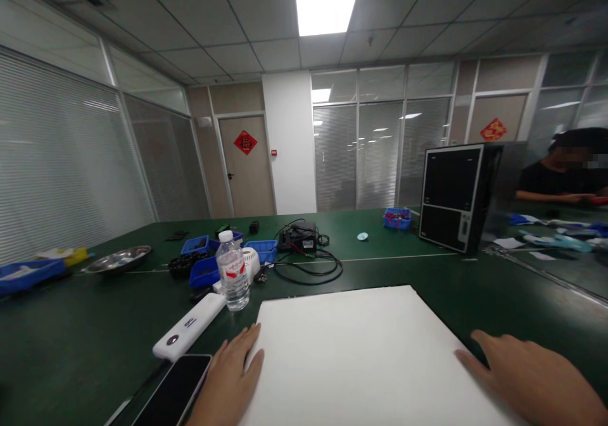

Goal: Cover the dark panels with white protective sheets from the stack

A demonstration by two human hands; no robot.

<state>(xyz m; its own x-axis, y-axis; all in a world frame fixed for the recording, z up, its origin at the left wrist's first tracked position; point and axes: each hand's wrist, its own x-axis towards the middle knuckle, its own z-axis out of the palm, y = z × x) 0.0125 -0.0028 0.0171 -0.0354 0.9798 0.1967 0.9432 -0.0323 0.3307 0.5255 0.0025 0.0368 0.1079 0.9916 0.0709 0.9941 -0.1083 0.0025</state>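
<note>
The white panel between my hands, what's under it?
Green table shows around the white panel; your left hand and right hand are at its sides. Whatever lies directly underneath is covered and can't be seen.

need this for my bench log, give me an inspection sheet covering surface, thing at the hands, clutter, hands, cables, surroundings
Surface: dark green tabletop with a pale seam line across it.
Thing at the hands: flat white rectangular panel, nearest the wearer; its near edge is out of frame.
Clutter: clear plastic water bottle, long white oblong device, black-screened phone, all left of the panel; blue plastic bins behind.
Hands: left hand at the panel's left edge, right hand at its right.
Cables: black looped cable beyond the panel.
Surroundings: black-and-silver computer tower; seated person far right.
</note>
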